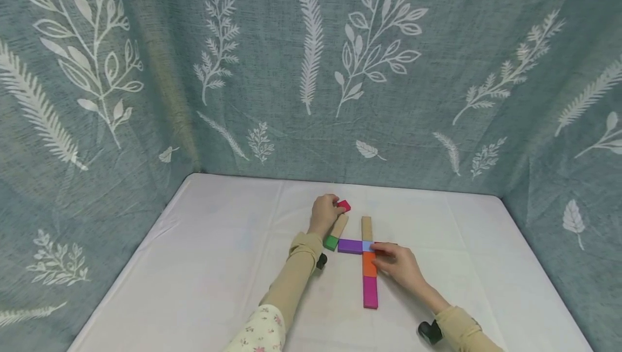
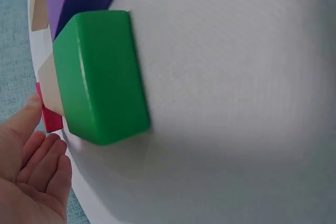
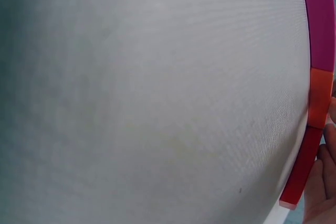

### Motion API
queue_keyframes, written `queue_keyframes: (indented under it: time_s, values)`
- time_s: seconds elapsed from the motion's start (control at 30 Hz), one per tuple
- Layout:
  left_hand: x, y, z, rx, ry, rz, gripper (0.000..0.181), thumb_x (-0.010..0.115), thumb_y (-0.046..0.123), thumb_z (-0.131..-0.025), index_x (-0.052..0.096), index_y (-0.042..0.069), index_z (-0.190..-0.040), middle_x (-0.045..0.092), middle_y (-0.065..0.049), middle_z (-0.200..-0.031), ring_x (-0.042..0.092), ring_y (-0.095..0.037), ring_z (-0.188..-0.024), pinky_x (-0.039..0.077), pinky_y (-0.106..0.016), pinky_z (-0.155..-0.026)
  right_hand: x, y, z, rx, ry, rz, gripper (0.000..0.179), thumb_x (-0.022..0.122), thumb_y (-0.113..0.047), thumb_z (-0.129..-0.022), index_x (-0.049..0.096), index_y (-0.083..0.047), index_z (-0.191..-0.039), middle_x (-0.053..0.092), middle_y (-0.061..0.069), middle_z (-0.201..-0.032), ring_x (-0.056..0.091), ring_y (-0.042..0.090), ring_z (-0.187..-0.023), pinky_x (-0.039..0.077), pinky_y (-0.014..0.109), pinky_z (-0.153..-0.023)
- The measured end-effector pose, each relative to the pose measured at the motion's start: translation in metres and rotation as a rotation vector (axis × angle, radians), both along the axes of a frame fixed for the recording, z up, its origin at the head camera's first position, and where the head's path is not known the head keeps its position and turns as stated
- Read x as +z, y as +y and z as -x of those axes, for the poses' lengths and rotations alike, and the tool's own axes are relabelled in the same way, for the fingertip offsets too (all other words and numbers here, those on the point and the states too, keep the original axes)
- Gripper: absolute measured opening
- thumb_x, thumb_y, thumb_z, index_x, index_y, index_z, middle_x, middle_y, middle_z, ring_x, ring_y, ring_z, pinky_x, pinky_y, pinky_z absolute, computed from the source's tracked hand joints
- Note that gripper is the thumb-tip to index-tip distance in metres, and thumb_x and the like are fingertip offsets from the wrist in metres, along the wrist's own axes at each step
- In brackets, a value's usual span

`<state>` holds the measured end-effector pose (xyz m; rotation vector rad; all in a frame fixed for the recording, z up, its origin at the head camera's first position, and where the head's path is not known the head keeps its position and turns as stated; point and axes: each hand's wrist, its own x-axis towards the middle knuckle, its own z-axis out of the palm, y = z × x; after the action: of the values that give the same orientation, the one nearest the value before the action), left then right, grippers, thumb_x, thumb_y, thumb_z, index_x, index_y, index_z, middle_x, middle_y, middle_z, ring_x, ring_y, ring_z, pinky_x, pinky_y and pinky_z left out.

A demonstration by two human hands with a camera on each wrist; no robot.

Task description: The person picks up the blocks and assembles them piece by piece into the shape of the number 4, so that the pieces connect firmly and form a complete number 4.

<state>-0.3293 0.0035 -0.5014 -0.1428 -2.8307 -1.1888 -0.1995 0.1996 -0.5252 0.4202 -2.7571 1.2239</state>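
Note:
My left hand (image 1: 324,214) pinches a bright red block (image 1: 344,205) at the far end of a slanting row. In the left wrist view its thumb touches this red block (image 2: 52,120), with the fingertips close below. That row continues with a pale wooden block (image 1: 339,226) and a green block (image 1: 331,243). My right hand (image 1: 400,268) rests at a darker red block (image 3: 304,166), mostly covered in the head view, its fingers relaxed along it. The thumb is beside an orange block (image 1: 369,265). A light blue block (image 1: 367,246) lies where the pieces meet.
A purple block (image 1: 350,246) joins the light blue one from the left. Another wooden block (image 1: 366,228) lies beyond it, and a magenta block (image 1: 370,292) lies nearest me. The white-covered table (image 1: 194,287) is bordered by a patterned curtain (image 1: 272,71).

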Motion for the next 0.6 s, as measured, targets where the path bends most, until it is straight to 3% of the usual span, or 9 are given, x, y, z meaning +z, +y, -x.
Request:
queue_keyframes:
  time_s: [0.6]
  values:
    - [-0.0057,0.0024,0.0013,0.027,0.044,-0.020,0.021,0.074,0.009,-0.081,0.073,0.000,-0.100,0.073,-0.014,-0.093,0.067,-0.026,-0.089,0.055,-0.035,-0.080,-0.0004,-0.0007,0.0005,-0.011,-0.016,-0.013,0.035,0.074,-0.005,-0.080,0.068,-0.005,-0.114,0.070,0.009,-0.111,0.066,0.025,-0.103,0.053,0.036,-0.089]
